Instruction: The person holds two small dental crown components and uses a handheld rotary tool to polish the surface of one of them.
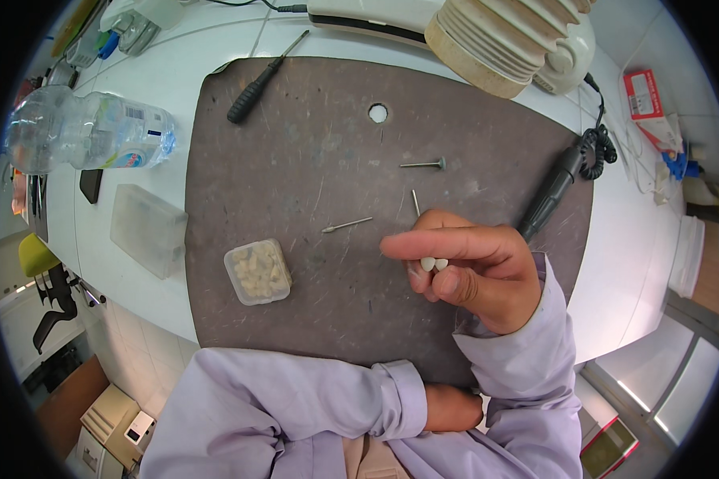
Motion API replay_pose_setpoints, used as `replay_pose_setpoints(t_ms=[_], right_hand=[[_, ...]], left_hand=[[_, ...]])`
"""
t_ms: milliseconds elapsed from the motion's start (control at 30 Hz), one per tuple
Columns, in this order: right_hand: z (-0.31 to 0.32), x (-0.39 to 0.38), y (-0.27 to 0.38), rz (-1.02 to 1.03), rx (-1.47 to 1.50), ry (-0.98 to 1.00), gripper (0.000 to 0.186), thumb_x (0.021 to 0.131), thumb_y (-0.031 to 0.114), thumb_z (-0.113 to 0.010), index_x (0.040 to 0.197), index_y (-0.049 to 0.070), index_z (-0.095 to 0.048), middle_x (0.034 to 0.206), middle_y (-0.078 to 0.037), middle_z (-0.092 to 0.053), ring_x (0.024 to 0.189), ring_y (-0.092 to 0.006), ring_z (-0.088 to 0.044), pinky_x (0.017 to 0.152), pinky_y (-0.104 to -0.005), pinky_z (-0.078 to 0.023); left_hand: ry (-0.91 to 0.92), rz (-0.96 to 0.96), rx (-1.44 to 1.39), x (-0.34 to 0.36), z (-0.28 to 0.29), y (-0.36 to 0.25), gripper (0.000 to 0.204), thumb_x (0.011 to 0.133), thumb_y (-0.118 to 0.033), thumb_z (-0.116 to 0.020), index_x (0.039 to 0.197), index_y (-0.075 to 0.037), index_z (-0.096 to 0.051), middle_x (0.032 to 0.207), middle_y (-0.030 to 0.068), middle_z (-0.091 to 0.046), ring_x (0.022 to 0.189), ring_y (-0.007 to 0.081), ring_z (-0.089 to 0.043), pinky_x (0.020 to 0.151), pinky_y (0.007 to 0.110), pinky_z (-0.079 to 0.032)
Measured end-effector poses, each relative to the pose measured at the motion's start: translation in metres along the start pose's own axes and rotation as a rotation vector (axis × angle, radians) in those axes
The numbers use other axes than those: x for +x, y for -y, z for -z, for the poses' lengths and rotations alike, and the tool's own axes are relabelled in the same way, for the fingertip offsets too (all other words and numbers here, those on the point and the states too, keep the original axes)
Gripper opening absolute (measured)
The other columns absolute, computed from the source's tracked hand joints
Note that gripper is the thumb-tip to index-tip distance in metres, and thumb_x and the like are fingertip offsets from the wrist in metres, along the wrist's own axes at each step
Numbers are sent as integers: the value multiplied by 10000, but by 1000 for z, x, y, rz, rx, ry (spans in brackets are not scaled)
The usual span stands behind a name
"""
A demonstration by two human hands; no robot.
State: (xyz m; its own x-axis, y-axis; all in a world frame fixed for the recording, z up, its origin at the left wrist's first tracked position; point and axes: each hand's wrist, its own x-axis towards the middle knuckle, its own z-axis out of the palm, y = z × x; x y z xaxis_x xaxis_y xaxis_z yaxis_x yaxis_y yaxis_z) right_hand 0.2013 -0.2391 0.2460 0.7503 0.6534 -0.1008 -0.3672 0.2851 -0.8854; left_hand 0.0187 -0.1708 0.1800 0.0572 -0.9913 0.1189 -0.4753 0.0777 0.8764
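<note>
Pinching two small white tooth-like pcs (433, 263) betw. thumb & fingers of R hand (481, 267), right of frame ctr, clamped on both. Holding L hand (455, 409) low, right of ctr, mostly hidden by R sleeve (527, 351); can't tell its grip. Seeing slim metal shank (415, 202) just above R hand, pointed bit (347, 226) near ctr, disc-headed bit (423, 164) higher up. Noting clear tub (268, 300) of beige pcs (257, 271), left of ctr, on brown mat (295, 168); screwdriver (256, 92), upper left; black handpiece (551, 191), right side.
</note>
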Motion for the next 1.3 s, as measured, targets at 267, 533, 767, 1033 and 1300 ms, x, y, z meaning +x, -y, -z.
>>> replay_pose_setpoints(t_ms=[267, 533, 767, 1033, 1300], right_hand=[[2, -1, 1, -29, 16, 62, 352, 934, 108, -617, 1261, -21, -612, 950, -78, -609, 919, -144, -566, 821, -268, -441], [2, -1, 3, -30, 25, 66, 357, 899, 34, -643, 1252, -14, -621, 941, -74, -610, 911, -144, -572, 824, -272, -442], [4, -3, 4, -16, -14, 60, 341, 921, 74, -625, 1252, -7, -625, 924, -78, -614, 891, -149, -578, 808, -276, -451], [2, -2, 5, -2, -50, 74, 330, 928, 87, -614, 1245, -5, -631, 923, -82, -618, 883, -151, -579, 809, -283, -459], [1, -3, 7, -6, -58, 74, 329, 927, 75, -611, 1246, -2, -631, 931, -74, -608, 887, -147, -568, 817, -279, -450]], left_hand=[[23, -44, 89, 2, -1, 1, 251, 646, -193, -693, 827, -26, -643, 816, 142, -655, 825, 270, -671, 749, 316, -535], [19, -42, 118, 4, -9, 2, 270, 639, -204, -699, 832, -25, -641, 850, 136, -656, 832, 255, -664, 761, 308, -528], [13, -69, 198, -2, 16, -3, 257, 619, -183, -711, 810, -26, -641, 803, 122, -644, 796, 261, -664, 735, 309, -532], [45, 2, 38, 0, 6, -1, 261, 609, -185, -715, 808, -32, -647, 786, 132, -647, 781, 259, -671, 709, 307, -535], [57, -22, 73, 5, -9, 2, 278, 624, -226, -698, 817, -30, -657, 823, 142, -670, 809, 256, -672, 762, 312, -529]])
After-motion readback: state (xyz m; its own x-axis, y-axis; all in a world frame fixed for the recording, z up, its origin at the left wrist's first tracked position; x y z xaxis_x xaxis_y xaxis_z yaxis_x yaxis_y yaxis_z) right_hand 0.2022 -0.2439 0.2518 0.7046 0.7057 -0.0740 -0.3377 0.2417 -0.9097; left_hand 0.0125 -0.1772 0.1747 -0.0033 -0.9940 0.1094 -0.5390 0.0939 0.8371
